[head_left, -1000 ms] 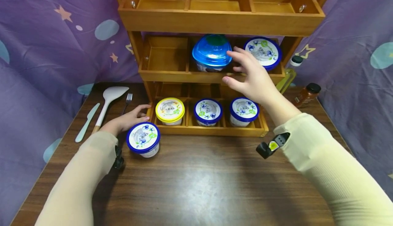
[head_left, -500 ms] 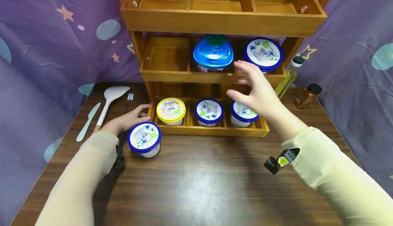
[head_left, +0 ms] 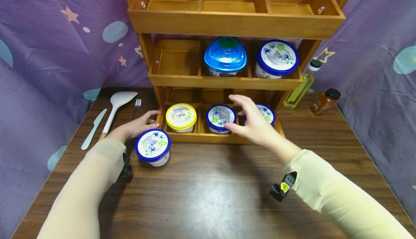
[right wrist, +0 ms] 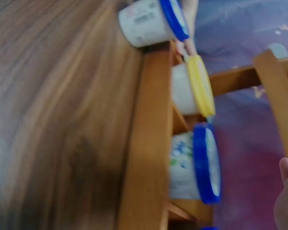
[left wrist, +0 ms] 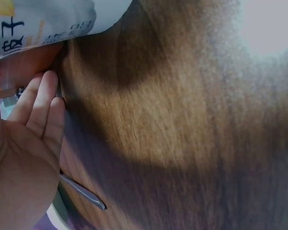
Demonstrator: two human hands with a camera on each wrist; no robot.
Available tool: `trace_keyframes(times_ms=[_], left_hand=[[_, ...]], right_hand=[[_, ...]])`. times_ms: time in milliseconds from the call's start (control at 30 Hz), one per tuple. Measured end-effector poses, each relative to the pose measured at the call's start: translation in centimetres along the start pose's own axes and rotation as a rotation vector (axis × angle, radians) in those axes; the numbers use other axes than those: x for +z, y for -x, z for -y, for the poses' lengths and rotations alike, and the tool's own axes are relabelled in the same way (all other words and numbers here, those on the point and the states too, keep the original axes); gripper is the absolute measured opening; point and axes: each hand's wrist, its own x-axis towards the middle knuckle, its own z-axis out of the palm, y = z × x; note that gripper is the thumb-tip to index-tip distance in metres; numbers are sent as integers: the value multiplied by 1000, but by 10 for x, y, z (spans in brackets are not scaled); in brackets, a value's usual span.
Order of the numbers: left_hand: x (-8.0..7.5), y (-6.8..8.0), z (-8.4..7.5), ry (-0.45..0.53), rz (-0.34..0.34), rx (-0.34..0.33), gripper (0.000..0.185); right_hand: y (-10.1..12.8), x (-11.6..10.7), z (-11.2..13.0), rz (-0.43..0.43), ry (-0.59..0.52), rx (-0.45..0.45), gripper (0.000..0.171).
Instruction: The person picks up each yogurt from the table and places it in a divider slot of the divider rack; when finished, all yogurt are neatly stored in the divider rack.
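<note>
A three-tier wooden rack (head_left: pixel 208 137) stands at the back of the table. Its middle tier holds a blue domed container (head_left: pixel 225 56) and a blue-lidded cup (head_left: pixel 277 58). Along the bottom tier sit a yellow-lidded cup (head_left: pixel 181 117) (right wrist: pixel 194 88), a blue-lidded cup (head_left: pixel 220 118) (right wrist: pixel 197 163) and a third cup (head_left: pixel 267 112), partly hidden by my right hand (head_left: pixel 248 120). That hand hovers open before the bottom tier, holding nothing. My left hand (head_left: pixel 139 125) (left wrist: pixel 24 158) rests flat on the table by the rack's left corner, beside a loose blue-lidded cup (head_left: pixel 152 147) (left wrist: pixel 43 19) (right wrist: pixel 151 21).
A white spatula (head_left: pixel 115 103), a fork (head_left: pixel 134 107) and a pale knife (head_left: pixel 93 129) lie at the left of the table. An oil bottle (head_left: pixel 297 91) and a spice jar (head_left: pixel 325 101) stand right of the rack. Purple cloth (head_left: pixel 48 51) hangs around.
My right hand has come down and leftward from the middle tier to the front of the bottom tier, still holding nothing. The left hand and the cups have not moved.
</note>
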Motion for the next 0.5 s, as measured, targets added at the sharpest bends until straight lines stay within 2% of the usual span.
trace_keyframes(times_ms=[300, 500], left_hand=[[0, 1, -2, 1, -4, -2, 65], [-2, 1, -2, 4, -5, -16, 65]], right_hand=[[-6, 49, 0, 149, 38, 36, 70], [-13, 80, 8, 244, 45, 0, 71]])
